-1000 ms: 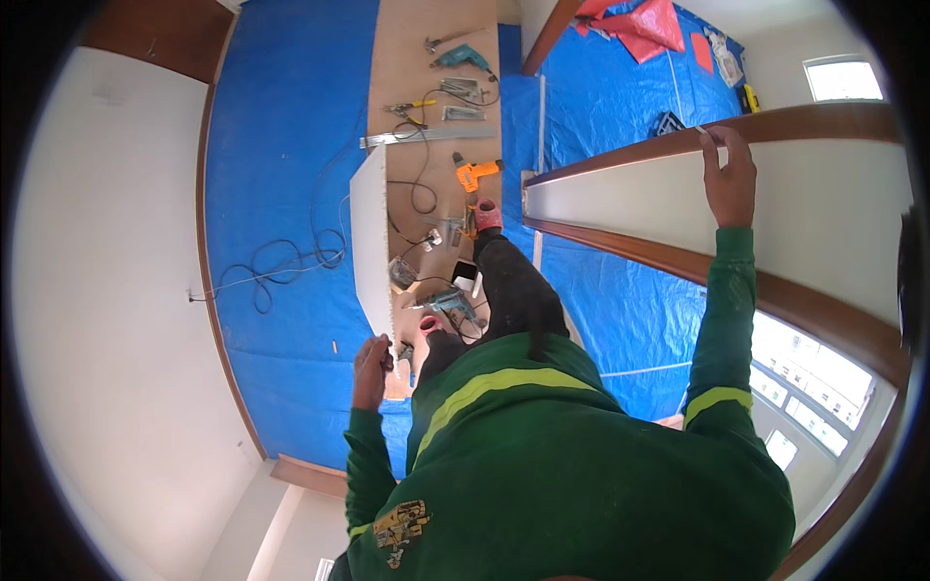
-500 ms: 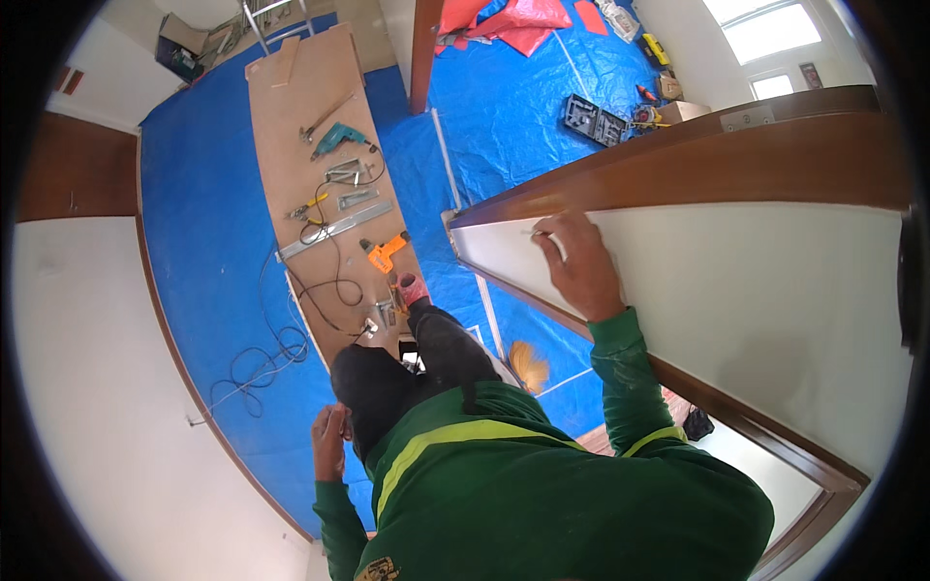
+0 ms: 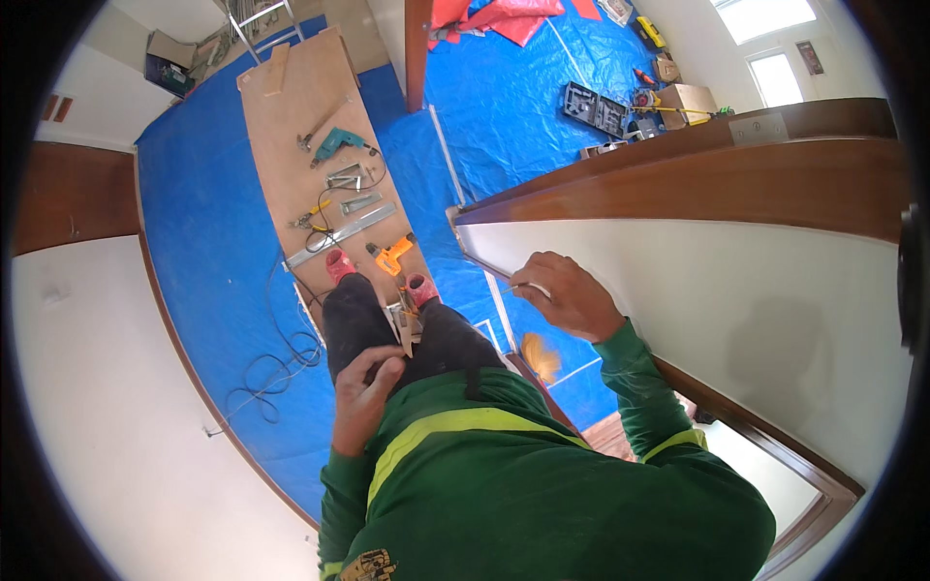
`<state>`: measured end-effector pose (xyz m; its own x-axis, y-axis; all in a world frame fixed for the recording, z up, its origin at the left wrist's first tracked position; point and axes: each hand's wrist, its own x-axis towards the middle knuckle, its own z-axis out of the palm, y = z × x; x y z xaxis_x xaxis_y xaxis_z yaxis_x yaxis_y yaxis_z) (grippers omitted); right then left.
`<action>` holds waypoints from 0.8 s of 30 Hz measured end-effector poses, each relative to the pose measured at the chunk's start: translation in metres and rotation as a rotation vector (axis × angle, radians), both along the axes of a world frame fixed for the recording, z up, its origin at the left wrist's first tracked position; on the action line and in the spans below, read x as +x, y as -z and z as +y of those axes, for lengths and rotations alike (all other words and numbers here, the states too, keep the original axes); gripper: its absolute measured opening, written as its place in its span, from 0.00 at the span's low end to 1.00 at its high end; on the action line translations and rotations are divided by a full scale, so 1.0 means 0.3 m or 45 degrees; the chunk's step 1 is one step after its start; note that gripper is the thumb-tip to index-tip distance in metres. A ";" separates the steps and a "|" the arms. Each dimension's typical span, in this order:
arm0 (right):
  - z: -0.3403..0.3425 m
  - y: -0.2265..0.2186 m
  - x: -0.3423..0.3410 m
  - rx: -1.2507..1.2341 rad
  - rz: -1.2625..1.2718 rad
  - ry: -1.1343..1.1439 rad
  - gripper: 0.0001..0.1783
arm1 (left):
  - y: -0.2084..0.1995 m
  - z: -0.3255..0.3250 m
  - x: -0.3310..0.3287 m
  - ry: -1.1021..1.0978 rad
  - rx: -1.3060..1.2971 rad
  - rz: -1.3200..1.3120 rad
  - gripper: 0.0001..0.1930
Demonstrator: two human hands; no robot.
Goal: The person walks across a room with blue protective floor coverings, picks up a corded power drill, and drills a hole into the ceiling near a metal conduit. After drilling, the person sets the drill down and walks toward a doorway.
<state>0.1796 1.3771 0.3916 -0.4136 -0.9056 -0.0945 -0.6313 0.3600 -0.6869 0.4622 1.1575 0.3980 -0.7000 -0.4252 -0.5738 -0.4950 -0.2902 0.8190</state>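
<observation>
My right hand [image 3: 572, 298] is closed, pinching a thin, pale stick-like piece [image 3: 528, 288] whose kind I cannot make out. It is raised in front of the white wall panel [image 3: 697, 290], below the brown wood trim [image 3: 678, 184]. My left hand [image 3: 364, 399] hangs in front of my waist, thumb and fingers apart, with nothing seen in it. Beyond its fingertips, between my legs, a pointed tan piece [image 3: 408, 334] shows, partly hidden. My feet in red footwear [image 3: 422, 289] stand on the long brown board [image 3: 291, 126].
On the board lie an orange drill [image 3: 391, 255], a teal drill [image 3: 341, 145], a metal strip [image 3: 344, 235], yellow-handled pliers [image 3: 312, 215], a hammer [image 3: 318, 129] and metal brackets [image 3: 360, 203]. Blue sheeting [image 3: 203, 213] covers the floor. An open tool case [image 3: 594, 109] and stepladder [image 3: 262, 29] stand farther off.
My right hand has moved down and slightly left, away from the trim, still holding the thin piece. My left hand has come up and inward to my waist. My left foot has come into view.
</observation>
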 end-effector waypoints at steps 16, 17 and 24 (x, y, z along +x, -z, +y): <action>-0.547 -0.142 0.195 0.087 0.088 -0.089 0.09 | 0.137 -0.431 -0.260 0.347 0.417 0.281 0.10; -0.597 -0.137 0.199 0.096 0.095 -0.116 0.10 | 0.158 -0.469 -0.255 0.290 0.480 0.291 0.08; -0.862 -0.134 0.219 0.196 -0.026 -0.187 0.11 | 0.217 -0.766 -0.224 0.480 0.664 0.258 0.08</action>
